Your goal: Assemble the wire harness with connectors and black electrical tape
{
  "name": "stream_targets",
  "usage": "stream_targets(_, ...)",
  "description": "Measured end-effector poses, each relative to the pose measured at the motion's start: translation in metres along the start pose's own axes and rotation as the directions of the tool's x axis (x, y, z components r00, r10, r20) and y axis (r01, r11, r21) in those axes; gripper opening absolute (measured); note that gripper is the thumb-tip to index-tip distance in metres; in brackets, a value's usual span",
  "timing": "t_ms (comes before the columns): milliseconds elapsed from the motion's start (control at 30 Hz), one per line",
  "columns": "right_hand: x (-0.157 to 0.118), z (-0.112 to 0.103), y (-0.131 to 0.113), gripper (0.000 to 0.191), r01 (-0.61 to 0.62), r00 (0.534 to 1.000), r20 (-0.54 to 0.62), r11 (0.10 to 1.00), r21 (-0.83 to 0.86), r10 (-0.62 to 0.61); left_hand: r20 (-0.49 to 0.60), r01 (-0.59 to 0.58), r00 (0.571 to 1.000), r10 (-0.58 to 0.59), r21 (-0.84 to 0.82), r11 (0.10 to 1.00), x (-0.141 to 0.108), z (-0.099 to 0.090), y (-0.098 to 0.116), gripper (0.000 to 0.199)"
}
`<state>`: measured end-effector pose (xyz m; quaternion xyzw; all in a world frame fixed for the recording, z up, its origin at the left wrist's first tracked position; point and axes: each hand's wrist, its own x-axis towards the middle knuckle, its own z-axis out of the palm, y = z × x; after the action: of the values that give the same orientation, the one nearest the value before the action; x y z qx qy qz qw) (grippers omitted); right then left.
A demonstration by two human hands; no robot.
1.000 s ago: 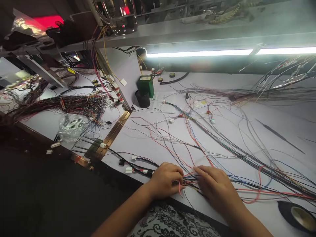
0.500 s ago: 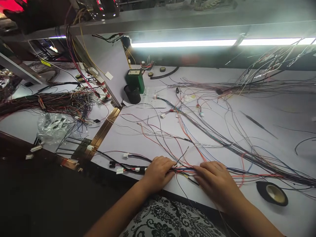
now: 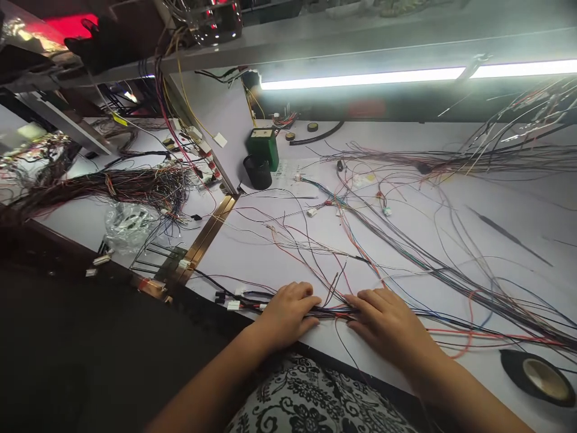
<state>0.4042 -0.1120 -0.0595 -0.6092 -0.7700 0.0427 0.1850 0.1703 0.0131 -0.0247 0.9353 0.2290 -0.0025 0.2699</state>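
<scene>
A long brass-coloured metal strip [image 3: 208, 231] is crossing the white bench [image 3: 261, 258]. Right of it, a white rectangular plastic connector [image 3: 233, 305] is lying; farther right, the left hand [image 3: 288, 313], then the right hand [image 3: 383, 319], are both keeping a grasping grip around a slim multicoloured wire bundle [image 3: 333, 312].

Wires [image 3: 333, 312] in left grip [image 3: 288, 316] and right grip [image 3: 383, 319]

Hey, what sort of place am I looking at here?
Probably a wiring workshop, going by the bundled wires, white connectors and roll of black tape on the workbench.
</scene>
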Motion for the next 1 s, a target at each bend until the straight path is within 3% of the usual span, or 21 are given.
stream_targets(133,-0.005,0.006,0.0,0.024,0.044,0.999,-0.033,0.999,0.017,-0.043,0.017,-0.012,1.0,0.012,-0.001,1.0,0.0,0.0,0.0,0.035)
stream_targets(333,-0.011,0.013,0.003,0.027,0.044,0.999,-0.007,0.998,0.04,-0.044,0.047,-0.181,0.983,0.179,0.036,0.983,0.014,-0.006,0.004,0.052)
stream_targets(433,-0.013,0.016,0.002,0.027,0.032,0.999,-0.013,0.999,0.043,-0.031,0.042,-0.188,0.982,0.186,0.054,0.981,0.02,-0.006,0.001,0.047)
stream_targets(700,-0.012,0.015,-0.001,0.027,0.016,0.999,-0.047,0.998,0.06,-0.013,-0.094,0.099,0.992,-0.086,0.15,0.984,0.018,-0.02,-0.028,0.04)
stream_targets(833,-0.012,0.018,0.002,0.027,0.018,0.998,-0.057,0.998,0.054,-0.015,-0.285,0.349,0.917,-0.279,0.235,0.907,0.031,-0.029,-0.062,0.034)
stream_targets(1000,-0.012,0.017,0.002,0.026,0.009,0.998,-0.056,0.999,0.045,-0.007,-0.415,0.512,0.812,-0.41,0.168,0.843,0.05,-0.052,-0.111,0.033)
